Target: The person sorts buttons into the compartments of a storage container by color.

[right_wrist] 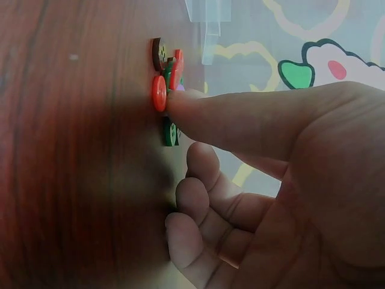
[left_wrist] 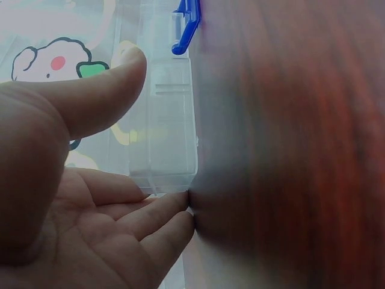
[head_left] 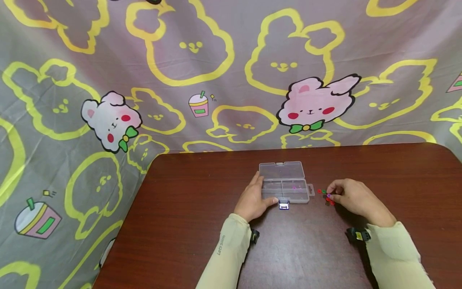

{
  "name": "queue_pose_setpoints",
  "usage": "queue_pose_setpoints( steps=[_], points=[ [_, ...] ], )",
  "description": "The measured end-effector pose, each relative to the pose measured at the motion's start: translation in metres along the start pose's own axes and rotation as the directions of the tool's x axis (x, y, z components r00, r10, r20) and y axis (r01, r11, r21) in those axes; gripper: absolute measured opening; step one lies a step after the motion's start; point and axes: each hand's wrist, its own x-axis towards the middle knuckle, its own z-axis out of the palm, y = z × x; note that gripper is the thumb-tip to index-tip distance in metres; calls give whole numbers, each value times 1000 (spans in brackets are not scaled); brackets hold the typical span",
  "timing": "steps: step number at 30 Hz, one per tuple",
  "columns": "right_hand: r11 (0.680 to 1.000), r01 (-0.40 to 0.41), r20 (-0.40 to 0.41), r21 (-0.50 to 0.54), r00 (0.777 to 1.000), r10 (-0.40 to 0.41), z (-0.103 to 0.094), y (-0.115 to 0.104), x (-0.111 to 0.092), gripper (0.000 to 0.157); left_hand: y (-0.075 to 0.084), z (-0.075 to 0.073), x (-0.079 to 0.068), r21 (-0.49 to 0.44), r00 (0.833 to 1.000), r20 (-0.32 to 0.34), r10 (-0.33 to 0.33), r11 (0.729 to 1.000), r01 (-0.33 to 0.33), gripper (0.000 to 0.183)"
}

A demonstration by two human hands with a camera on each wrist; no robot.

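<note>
A clear plastic compartment box (head_left: 285,195) lies on the table with its lid (head_left: 281,170) folded back. A few small purple buttons (head_left: 294,188) sit in a back right compartment. My left hand (head_left: 252,199) rests against the box's left end, its fingers extended along that side and the thumb by the front edge near the blue latch (left_wrist: 190,27). To the right of the box, my right hand (head_left: 355,196) pinches a purple button (head_left: 329,196) between thumb and index finger, partly hidden. Around the fingertips lie red buttons (right_wrist: 159,93), green buttons (right_wrist: 170,132) and a dark brown button (right_wrist: 157,54).
The box stands on a dark reddish-brown wooden table (head_left: 180,216). A hanging tab (head_left: 311,190) juts from its right end towards the buttons. Behind the table hangs a grey cloth (head_left: 238,92) printed with yellow outlines and cartoon rabbits.
</note>
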Motion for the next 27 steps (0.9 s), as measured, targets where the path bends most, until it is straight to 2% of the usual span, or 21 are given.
queue_pose_setpoints(
  steps=[27],
  points=[
    [999,-20,-15,-28,1000,20,-1,-3,0,9,1,0,0,4,1000,-1,-2,1000,2,85]
  ],
)
